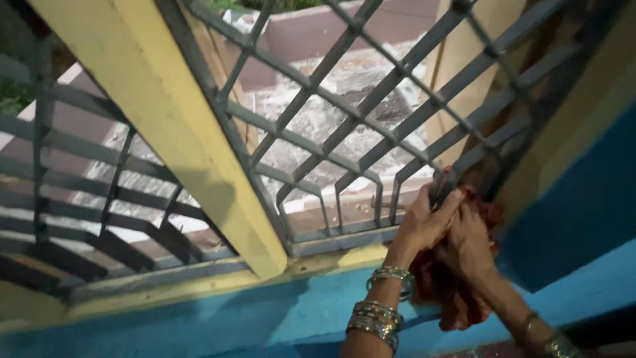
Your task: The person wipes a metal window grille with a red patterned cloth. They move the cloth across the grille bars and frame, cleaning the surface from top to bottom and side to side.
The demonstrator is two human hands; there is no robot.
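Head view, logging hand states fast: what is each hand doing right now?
Left hand: closed around a bar of the grey window grille.
Right hand: pressed on the red cloth by the grille; grip cannot be told.

A grey metal grille [344, 126] fills the window above the hands, split by a yellow post [165, 126] to their left. Blue wall [252, 311] runs below; a weathered roof [331, 106] lies beyond.
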